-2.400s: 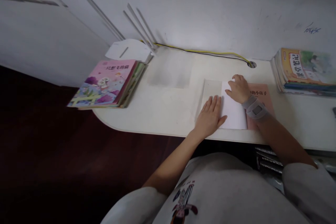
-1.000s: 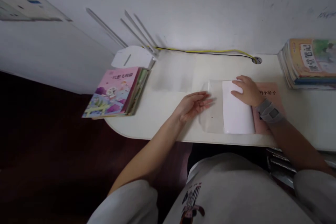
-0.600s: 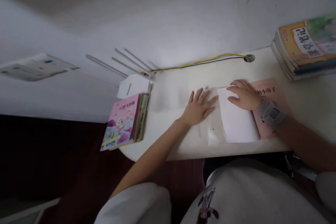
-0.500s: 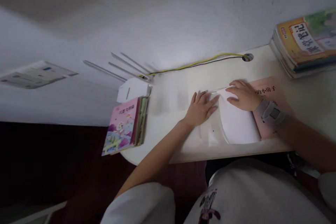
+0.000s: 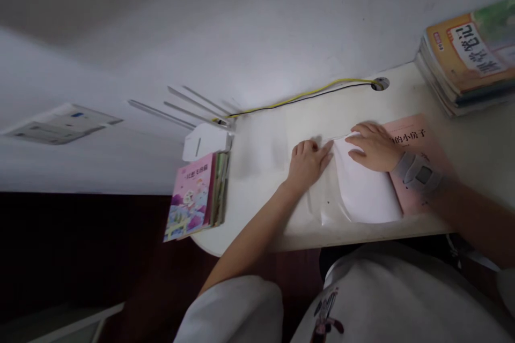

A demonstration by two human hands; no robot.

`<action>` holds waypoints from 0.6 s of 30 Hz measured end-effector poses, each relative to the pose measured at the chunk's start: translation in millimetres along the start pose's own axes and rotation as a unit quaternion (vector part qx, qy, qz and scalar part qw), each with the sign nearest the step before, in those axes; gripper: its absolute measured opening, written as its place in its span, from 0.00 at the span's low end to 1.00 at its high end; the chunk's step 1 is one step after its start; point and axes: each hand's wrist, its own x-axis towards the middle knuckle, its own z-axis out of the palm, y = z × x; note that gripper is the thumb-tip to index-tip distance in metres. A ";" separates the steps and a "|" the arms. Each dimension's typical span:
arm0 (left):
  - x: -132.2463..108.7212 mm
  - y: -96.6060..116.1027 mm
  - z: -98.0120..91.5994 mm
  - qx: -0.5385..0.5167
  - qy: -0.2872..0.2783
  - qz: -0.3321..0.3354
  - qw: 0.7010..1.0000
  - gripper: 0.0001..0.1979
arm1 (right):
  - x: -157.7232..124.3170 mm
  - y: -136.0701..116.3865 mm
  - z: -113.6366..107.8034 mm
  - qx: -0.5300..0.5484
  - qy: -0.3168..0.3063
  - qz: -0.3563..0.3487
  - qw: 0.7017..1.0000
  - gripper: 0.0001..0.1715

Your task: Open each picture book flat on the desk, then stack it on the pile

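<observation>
A pink book (image 5: pixel 414 136) lies on the desk, its white inner page or cover flap (image 5: pixel 368 187) turned to the left. Clear plastic film (image 5: pixel 325 201), which looks like a book cover, spreads out from under that white sheet. My left hand (image 5: pixel 308 163) is at the film's upper edge, fingers curled in and the thumb side against the plastic; the exact grip is partly hidden. Across the top of the white sheet rests my right hand (image 5: pixel 374 147), fingers apart and pressing down, with a grey watch on the wrist.
A stack of books (image 5: pixel 462 64) stands at the back right. At the left end are a pink picture book (image 5: pixel 189 193) on other books and a white router (image 5: pixel 205 142) with antennas. Yellow and black cables (image 5: pixel 298 98) run along the wall to a desk hole (image 5: pixel 380 84).
The fingers of my left hand have curled in from a spread pose at the film's edge. My right hand stays on the white sheet. The view has shifted slightly.
</observation>
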 end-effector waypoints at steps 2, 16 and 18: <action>-1.5 -1.2 -1.5 0.010 0.004 0.004 1.000 0.23 | 0.0 0.5 -0.1 0.000 0.005 0.002 1.000 0.18; -108.8 61.7 -27.8 -0.080 0.103 0.002 0.991 0.20 | 2.7 0.8 6.9 0.034 0.074 0.017 0.997 0.24; -122.8 70.1 -25.1 -0.084 0.081 -0.027 0.993 0.21 | -4.8 -1.6 -0.3 0.031 0.082 -0.004 0.996 0.26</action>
